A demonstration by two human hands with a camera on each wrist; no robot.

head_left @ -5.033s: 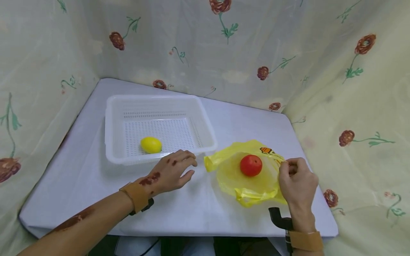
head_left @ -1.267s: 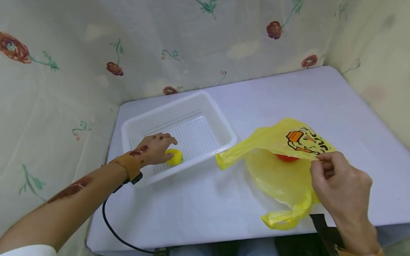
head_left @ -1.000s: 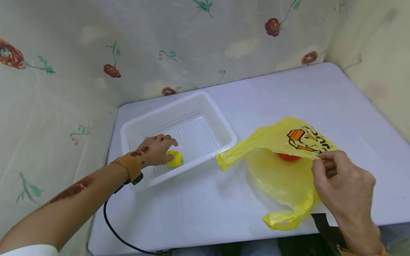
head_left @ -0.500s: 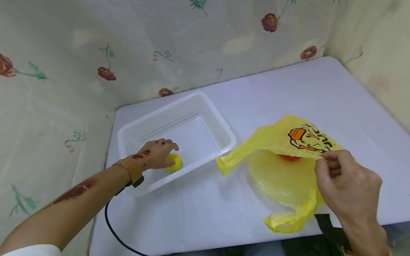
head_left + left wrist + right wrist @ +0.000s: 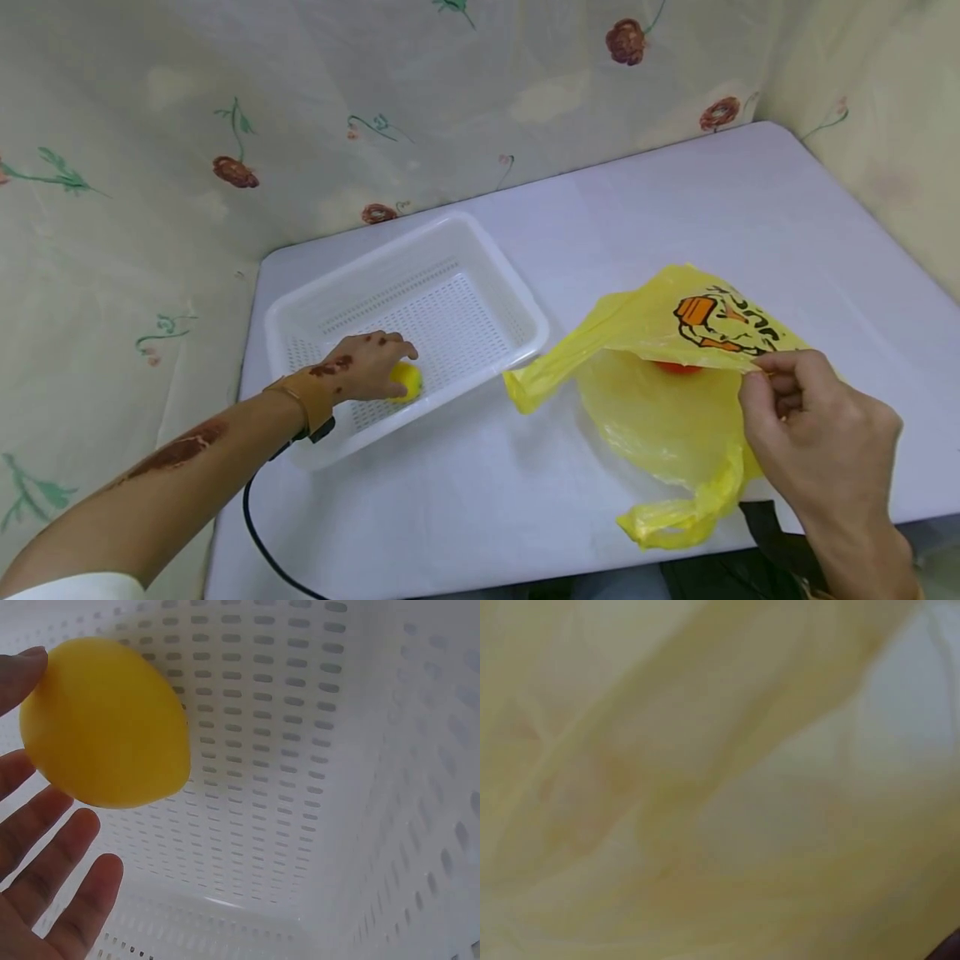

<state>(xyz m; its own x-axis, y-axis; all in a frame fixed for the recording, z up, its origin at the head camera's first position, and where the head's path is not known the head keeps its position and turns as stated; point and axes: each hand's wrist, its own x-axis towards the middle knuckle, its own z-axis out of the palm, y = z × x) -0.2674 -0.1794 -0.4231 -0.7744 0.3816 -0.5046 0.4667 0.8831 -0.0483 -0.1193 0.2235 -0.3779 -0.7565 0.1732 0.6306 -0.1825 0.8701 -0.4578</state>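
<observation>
My left hand (image 5: pixel 369 367) reaches into a white perforated plastic basket (image 5: pixel 517 275) and holds a yellow lemon (image 5: pixel 408 381) between thumb and fingers. In the left wrist view the thumb lies on one side of the lemon (image 5: pixel 109 724), with fingers (image 5: pixel 56 862) along the other. Whether the lemon still touches the basket floor I cannot tell. My right hand (image 5: pixel 825 433) pinches the upper edge of a yellow plastic bag (image 5: pixel 660 417) and holds its mouth raised. Inside the bag a red tomato (image 5: pixel 677 367) shows only as a sliver. Blurred bag film fills the right wrist view.
Both containers stand on a table with a white cloth (image 5: pixel 465 500), basket left and bag right. A curtain with flowers (image 5: pixel 450 100) closes off the back and sides. From the left wrist a black cable (image 5: pixel 258 533) hangs across the front left.
Since the earliest frame, my left hand has moved left into the basket and taken hold of the lemon. The right hand has raised the bag's edge, covering most of the tomato. Lately only the view shifts.
</observation>
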